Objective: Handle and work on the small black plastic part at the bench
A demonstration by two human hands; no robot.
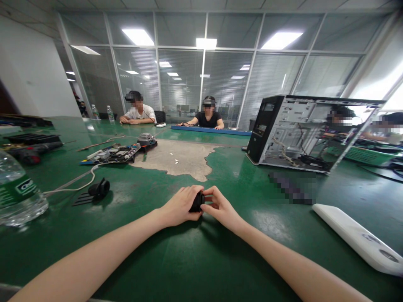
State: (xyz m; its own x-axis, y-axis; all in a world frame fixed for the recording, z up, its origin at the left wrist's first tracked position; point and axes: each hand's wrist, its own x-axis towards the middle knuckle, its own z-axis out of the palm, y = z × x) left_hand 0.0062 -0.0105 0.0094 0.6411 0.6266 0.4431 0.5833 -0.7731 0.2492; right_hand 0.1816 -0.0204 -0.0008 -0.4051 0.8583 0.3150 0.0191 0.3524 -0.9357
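Between my two hands is a small black round part, held just above the green table near its front middle. My left hand wraps round it from the left. From the right, the fingertips of my right hand pinch its edge. The fingers cover much of the part, so its exact kind cannot be made out. To the left, a black plastic piece with a round collar and long prongs lies on the table.
An open computer case stands at the right, near a white elongated object. At the left are a water bottle, a circuit board and a power drill. Two people sit across the table; others are behind the case.
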